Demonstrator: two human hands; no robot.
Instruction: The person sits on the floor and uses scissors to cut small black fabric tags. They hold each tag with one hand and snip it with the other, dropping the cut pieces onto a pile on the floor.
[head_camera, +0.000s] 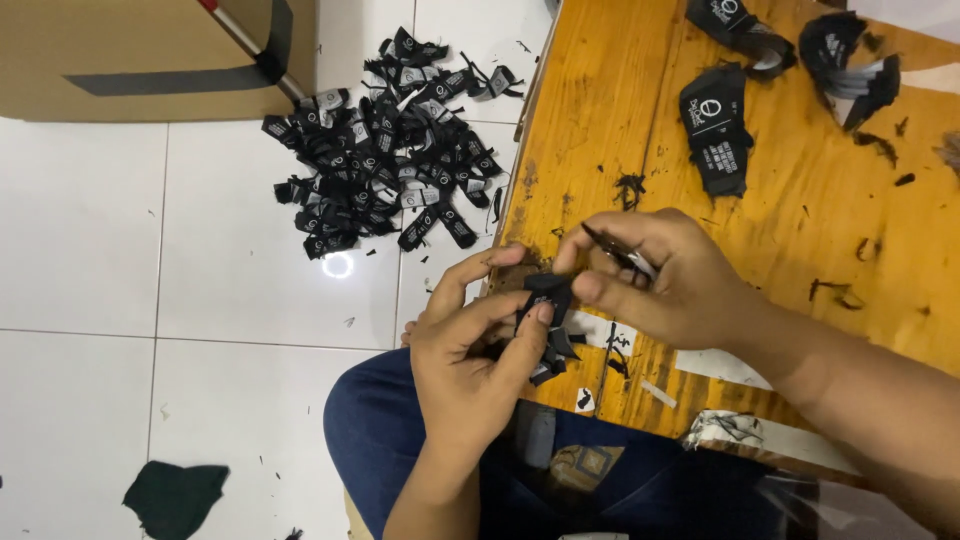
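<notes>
Over bench (800, 220) edge: left hand (470, 350) pinches black label strip (548, 300); right hand (660, 275) closed on small snips (620, 255). Best cut close, fingers clear.

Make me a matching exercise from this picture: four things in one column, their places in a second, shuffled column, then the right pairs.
Things:
1. label pile
2. snips
3. cardboard box
4. green cloth scrap

Places:
A. on the floor tiles, bottom left
B. in the right hand
C. top left corner, on the floor
D. on the white floor beside the wooden table

Pairs: 1-D, 2-B, 3-C, 4-A
</notes>
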